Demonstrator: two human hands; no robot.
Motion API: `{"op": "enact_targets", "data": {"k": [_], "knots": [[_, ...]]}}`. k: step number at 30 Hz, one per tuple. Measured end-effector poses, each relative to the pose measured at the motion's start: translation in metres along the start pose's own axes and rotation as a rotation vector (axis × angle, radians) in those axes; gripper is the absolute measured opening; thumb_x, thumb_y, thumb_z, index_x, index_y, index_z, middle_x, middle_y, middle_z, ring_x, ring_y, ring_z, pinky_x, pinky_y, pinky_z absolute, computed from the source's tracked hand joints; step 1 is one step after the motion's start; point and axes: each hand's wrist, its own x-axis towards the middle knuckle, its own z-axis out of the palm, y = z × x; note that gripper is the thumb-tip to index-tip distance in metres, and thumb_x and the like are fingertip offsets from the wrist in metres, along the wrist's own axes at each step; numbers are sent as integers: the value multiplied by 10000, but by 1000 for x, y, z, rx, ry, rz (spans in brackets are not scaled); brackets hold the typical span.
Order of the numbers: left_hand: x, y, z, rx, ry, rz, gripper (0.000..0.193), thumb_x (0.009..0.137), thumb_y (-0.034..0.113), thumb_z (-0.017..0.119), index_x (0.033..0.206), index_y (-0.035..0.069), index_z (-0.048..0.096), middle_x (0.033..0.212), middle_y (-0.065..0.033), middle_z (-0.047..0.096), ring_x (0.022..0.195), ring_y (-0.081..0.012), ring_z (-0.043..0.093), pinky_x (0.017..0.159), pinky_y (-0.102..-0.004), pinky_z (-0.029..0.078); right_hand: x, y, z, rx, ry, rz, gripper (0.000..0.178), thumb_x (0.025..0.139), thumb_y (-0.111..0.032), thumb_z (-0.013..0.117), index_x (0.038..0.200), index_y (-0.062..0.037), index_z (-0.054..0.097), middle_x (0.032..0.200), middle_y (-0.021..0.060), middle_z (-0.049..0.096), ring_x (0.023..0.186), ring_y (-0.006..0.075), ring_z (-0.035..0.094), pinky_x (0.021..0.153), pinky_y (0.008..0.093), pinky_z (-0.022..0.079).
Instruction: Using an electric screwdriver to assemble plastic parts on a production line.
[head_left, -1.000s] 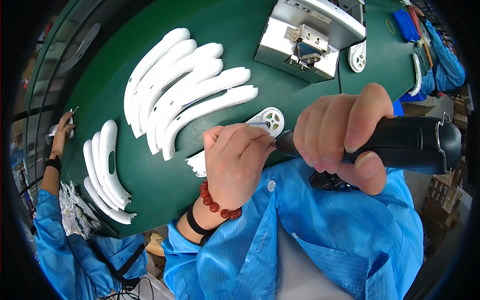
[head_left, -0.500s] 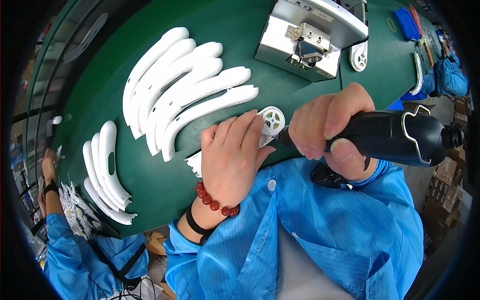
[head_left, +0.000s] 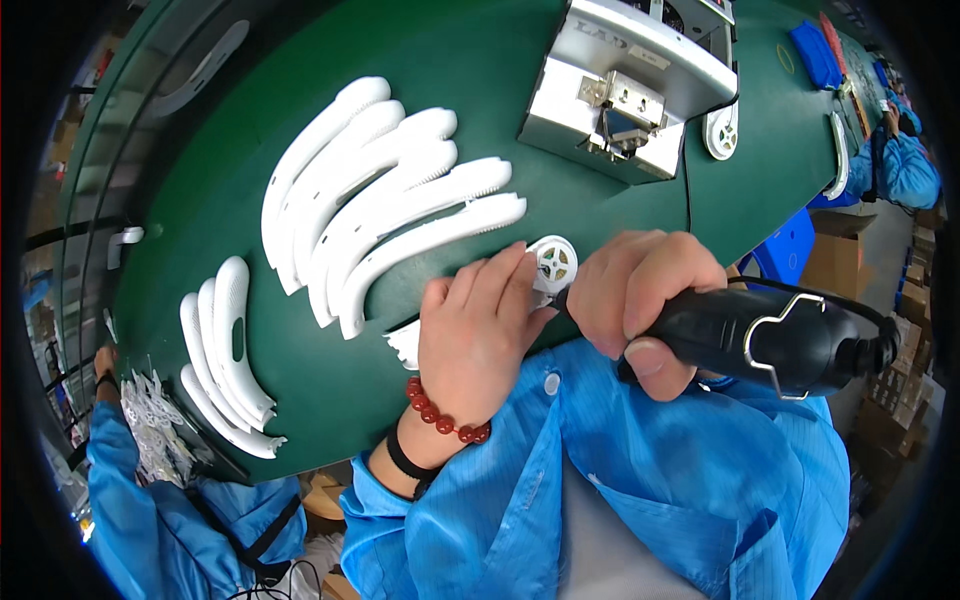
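My left hand (head_left: 474, 330) presses over a curved white plastic housing (head_left: 404, 346), with its fingers together and the thumb along the near side. Most of that housing is hidden under the palm. At its far right end a round spoked speaker cover (head_left: 553, 262) shows past my fingertips. My right hand (head_left: 648, 300) is wrapped round a black electric screwdriver (head_left: 725, 328) with a wire hanger loop. The tool lies nearly level, its narrow tip pointing left at the housing beside the round cover. Whether the tip sits on a screw cannot be made out.
Several curved white shells (head_left: 400, 190) lie in a row beyond my left hand, with a smaller group of shells (head_left: 228, 340) farther left. A metal box-shaped machine (head_left: 620, 100) stands at the back. Small white parts (head_left: 160, 425) are piled near a co-worker's sleeve (head_left: 135, 510). Blue bins (head_left: 783, 250) stand at right.
My right hand and the screwdriver have tilted, the tool's rear end dropping lower and nearer me. The left hand stays on the housing. The whole view has shifted slightly.
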Motion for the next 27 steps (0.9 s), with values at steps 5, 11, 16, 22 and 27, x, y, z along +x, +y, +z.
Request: {"op": "enact_targets", "data": {"k": [5, 11, 16, 22, 27], "knots": [[3, 2, 1, -2, -6, 24, 499, 685, 193, 763, 1140, 37, 630, 1211, -43, 609, 994, -193, 591, 757, -339, 414, -8, 4, 5, 73, 107, -5, 230, 742, -99, 765, 831, -53, 558, 670, 53, 599, 551, 182, 581, 535, 286, 469], [2, 0, -1, 9, 7, 6, 484, 692, 198, 768, 1130, 36, 641, 1202, -49, 614, 973, -205, 594, 756, -343, 420, 9, -4, -17, 64, -29, -107, 228, 821, -138, 710, 926, -62, 523, 637, 39, 578, 481, 158, 543, 461, 302, 467], [3, 1, -2, 1, 32, 17, 518, 661, 209, 807, 1129, 59, 643, 1174, -45, 638, 931, -231, 608, 710, -353, 430, 36, -41, -39, -117, 149, -340, 296, 897, -314, 657, 970, -121, 444, 665, -4, 547, 539, 122, 533, 500, 289, 447], [5, 1, -2, -10, 14, -7, 535, 656, 224, 807, 1135, 59, 635, 1169, -47, 638, 918, -233, 609, 701, -354, 429, 44, -21, -53, -299, 30, -431, 265, 867, -115, 663, 995, -24, 449, 710, 94, 552, 577, 152, 522, 545, 308, 462], [5, -1, -3, -14, -11, 12, 500, 682, 212, 778, 1126, 35, 634, 1185, -48, 615, 937, -207, 598, 726, -340, 426, 45, -19, -57, -332, -14, -456, 265, 837, -91, 674, 990, -21, 470, 701, 89, 561, 574, 162, 542, 541, 318, 473]]}}
